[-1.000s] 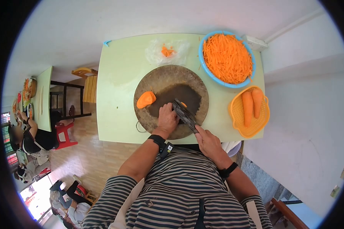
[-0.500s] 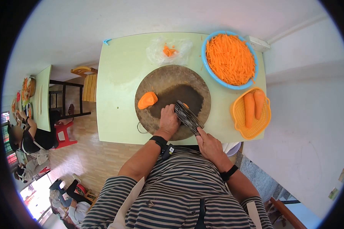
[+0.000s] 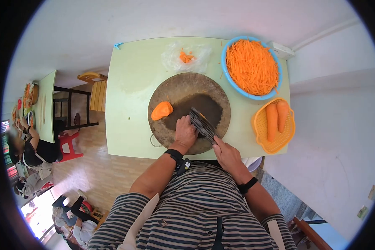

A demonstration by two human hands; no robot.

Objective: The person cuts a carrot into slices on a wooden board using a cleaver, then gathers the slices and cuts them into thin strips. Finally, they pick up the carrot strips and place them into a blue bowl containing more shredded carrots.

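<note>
A round wooden chopping board [image 3: 166,89] lies on the pale green table [image 3: 129,83]. My right hand [image 3: 228,156] is closed on the handle of a dark patterned cleaver [image 3: 202,125], whose blade stands over the board. Close against the blade's left side, my left hand [image 3: 186,132] rests on the board with its fingers bent; what lies beneath them is hidden. A bit of orange shows at the blade's far edge. Cut carrot pieces [image 3: 161,111] lie on the board's left part.
Shredded carrot fills a blue basin [image 3: 224,71] at the back right. Two whole carrots [image 3: 272,121] lie in a yellow basket [image 3: 259,121]. A plastic bag [image 3: 200,62] with carrot bits is behind the board. Several people sit at the left, one by another table [image 3: 48,108].
The cleaver has shifted slightly left and its blade is turned a little more edge-on. The view has moved slightly. Both hands stay nearly in place.
</note>
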